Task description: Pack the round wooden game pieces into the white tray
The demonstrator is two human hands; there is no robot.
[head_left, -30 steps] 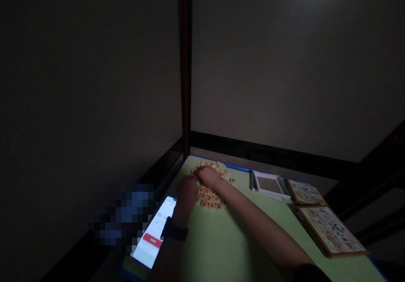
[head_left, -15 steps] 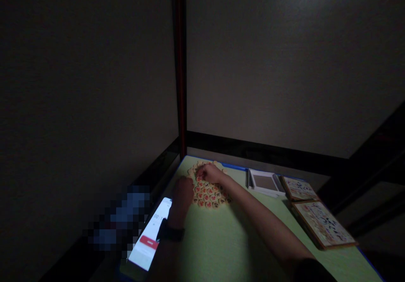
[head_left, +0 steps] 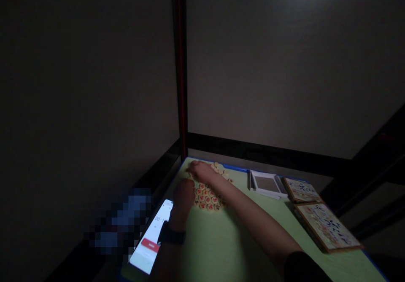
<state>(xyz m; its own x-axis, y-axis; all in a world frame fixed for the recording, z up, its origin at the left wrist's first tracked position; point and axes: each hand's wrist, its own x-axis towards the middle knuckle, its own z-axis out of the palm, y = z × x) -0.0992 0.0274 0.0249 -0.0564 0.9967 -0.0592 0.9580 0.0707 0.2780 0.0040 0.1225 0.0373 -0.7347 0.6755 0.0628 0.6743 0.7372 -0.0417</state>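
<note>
Many round wooden xiangqi pieces (head_left: 207, 199) lie packed close together on the green table top, several with red characters and a few with dark ones. My left hand (head_left: 184, 193), a dark band at its wrist, rests against the left edge of the group; its fingers are curled under and mostly hidden. Reaching across from the right, my right hand (head_left: 201, 171) is over the far left part of the pieces. Its fingers are bent together at a xiangqi piece by the fingertips, which is mostly covered. Paler, unmarked-looking pieces lie beyond this hand.
A lit phone (head_left: 151, 240) with timer digits and a red button lies at the table's left edge. An open white box (head_left: 283, 184) stands at the back right. Two flat illustrated boxes (head_left: 329, 227) lie on the right. Walls meet behind the green table (head_left: 215, 248).
My right hand has moved left and slightly away, to the far left side of the pieces. My left hand stays nearly where it was. The view has shifted slightly.
</note>
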